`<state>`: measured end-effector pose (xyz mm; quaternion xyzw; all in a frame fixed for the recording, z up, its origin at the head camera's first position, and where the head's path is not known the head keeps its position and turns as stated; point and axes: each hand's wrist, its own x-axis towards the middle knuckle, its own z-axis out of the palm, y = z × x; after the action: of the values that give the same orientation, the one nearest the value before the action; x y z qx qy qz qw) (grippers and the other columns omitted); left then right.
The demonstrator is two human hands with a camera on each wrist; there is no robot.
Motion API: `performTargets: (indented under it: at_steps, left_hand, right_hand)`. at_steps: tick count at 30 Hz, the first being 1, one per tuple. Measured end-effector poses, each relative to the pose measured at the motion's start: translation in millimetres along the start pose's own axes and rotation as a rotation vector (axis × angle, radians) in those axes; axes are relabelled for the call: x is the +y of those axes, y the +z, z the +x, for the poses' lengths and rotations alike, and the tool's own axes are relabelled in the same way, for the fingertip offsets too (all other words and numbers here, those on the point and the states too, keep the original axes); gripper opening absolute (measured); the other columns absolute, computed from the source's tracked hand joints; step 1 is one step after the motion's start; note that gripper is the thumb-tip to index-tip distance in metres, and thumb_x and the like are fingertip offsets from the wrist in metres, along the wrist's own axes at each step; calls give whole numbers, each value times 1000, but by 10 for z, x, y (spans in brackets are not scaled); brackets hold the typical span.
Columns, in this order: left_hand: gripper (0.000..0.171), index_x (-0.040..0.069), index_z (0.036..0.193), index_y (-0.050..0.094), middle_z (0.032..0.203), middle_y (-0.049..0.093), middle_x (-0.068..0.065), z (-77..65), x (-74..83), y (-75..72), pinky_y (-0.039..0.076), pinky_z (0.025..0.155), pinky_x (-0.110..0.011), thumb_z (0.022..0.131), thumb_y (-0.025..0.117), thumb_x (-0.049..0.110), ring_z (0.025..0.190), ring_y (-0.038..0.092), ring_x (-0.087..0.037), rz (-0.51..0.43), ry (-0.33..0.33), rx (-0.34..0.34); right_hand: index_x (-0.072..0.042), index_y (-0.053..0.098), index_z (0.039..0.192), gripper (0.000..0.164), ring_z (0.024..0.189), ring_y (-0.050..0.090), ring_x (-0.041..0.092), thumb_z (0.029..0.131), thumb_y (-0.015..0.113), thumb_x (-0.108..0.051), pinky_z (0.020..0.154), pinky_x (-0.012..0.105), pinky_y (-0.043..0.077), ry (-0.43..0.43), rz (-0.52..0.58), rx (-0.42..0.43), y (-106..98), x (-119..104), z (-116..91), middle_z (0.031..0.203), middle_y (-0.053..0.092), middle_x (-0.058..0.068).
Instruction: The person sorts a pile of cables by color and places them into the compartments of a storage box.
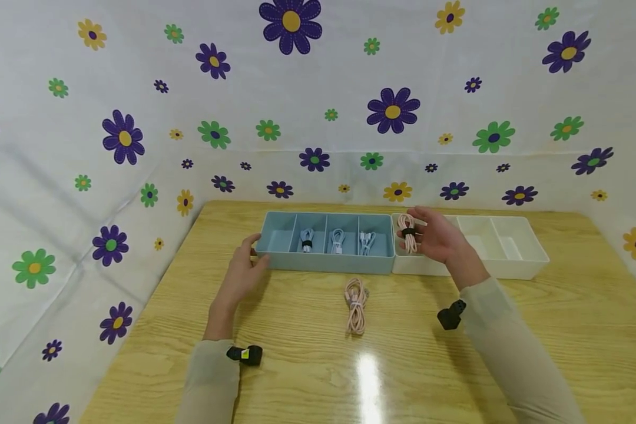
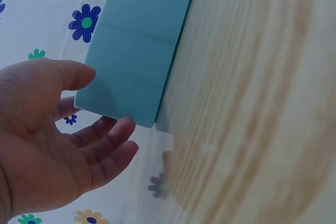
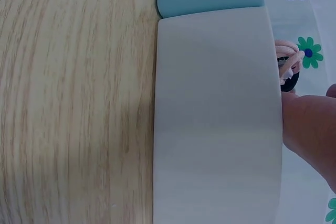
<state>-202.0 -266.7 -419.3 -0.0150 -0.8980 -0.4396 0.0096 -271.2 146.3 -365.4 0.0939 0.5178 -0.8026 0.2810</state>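
My left hand (image 1: 242, 272) holds the left end of a pale blue divided box (image 1: 323, 262), thumb at the front wall and fingers around the end wall. Pinched in my right hand (image 1: 441, 237) is a coiled pink cable (image 1: 407, 234) with a black tie, over the leftmost compartment of a white divided box (image 1: 498, 268). In the right wrist view the box's front wall hides part of this cable and the fingers. Another pink cable bundle (image 1: 356, 309) lies on the table in front of the boxes.
Blue-white cable bundles (image 1: 307, 240) lie in three compartments of the blue box, one in each. The two boxes stand end to end near the back of the wooden table (image 1: 297, 365). A flowered cloth (image 1: 339, 76) hangs behind and along the left side.
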Motion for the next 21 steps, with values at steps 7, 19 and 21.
performTargets:
  at_steps: [7,19,21]
  left_hand:
    - [58,6,155,27,123,42,-24,-9,1,-1,43,82,-40,103,51,17,96,49,-31,-2,-13,-5]
    - [59,7,155,27,122,43,-23,-22,19,-8,42,79,-39,103,51,19,93,48,-29,-3,-17,-2]
    - [59,7,155,27,122,43,-23,-19,12,-6,42,79,-38,103,51,18,93,48,-29,-3,-13,-2]
  right_hand:
    - [-17,41,125,26,110,45,26,107,38,-36,85,37,54,-1,-18,-4,30,23,56,122,39,7]
    - [-14,44,122,27,109,38,19,108,37,-36,84,32,49,14,-22,35,49,70,156,119,38,2]
    - [-14,44,123,28,109,38,19,108,36,-36,83,31,48,15,-23,40,48,75,166,119,38,2]
